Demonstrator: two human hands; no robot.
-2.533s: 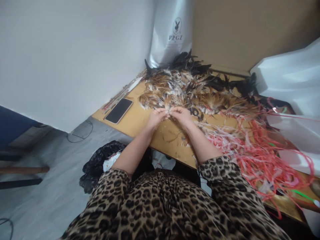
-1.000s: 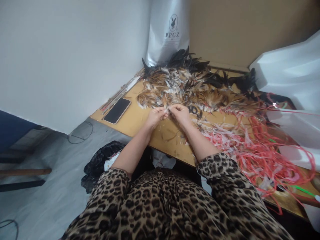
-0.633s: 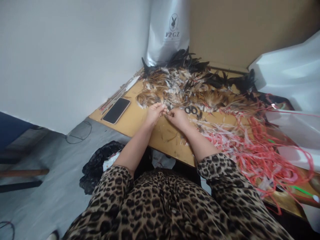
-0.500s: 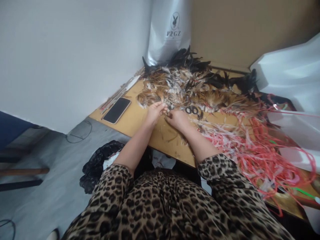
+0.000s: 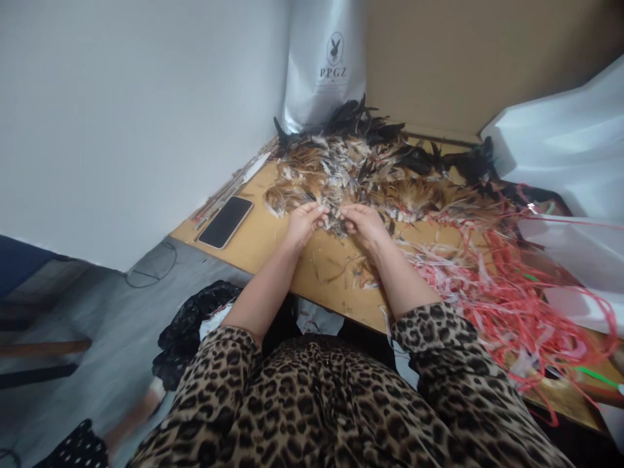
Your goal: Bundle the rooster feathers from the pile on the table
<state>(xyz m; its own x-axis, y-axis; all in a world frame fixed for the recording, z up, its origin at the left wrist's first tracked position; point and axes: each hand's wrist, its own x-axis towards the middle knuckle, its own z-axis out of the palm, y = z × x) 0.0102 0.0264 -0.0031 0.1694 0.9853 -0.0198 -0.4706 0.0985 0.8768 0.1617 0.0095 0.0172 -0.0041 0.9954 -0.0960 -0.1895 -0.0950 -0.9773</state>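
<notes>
Both hands (image 5: 334, 222) pinch one feather bunch (image 5: 335, 223) between them (fingertips touching).

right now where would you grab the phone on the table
Take the phone by its two long edges, coming from above with the left hand, which is the nearer one. It lies flat, screen up, near the table's left edge, so only the thin sides offer a hold. Thin sticks lie along its far side, so sliding it nearer first may help.

Bare table (image 5: 273, 237) left of feathers (image 5: 361, 172); red strips (image 5: 492, 292) crowd the right.
</notes>
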